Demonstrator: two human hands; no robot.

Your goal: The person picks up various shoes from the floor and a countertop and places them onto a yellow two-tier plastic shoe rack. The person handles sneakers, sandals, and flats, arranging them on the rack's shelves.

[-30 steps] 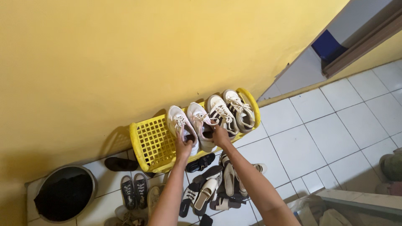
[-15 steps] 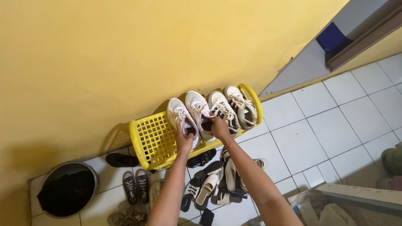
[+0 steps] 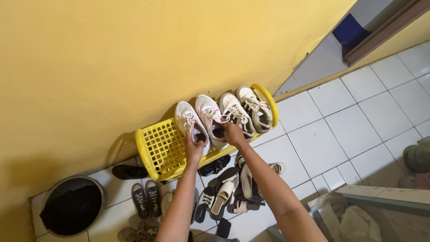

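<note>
Yellow wall up top, white tiled floor [image 3: 340, 134] below, and a yellow plastic rack [image 3: 161, 150] pushed against the wall. Left hand [image 3: 193, 148] has its grip closed on the heel of a white sneaker [image 3: 190, 123] sitting near the middle of the rack. Right hand [image 3: 233, 133] grips the heel of the pinkish-white sneaker [image 3: 207, 117] just beside it. Two beige-and-brown sneakers [image 3: 248, 112] fill the rack's right end. Loose sandals [image 3: 228, 192] pile on the floor below the rack's front edge, and a round metal basin [image 3: 71, 210] sits off its left end.
</note>
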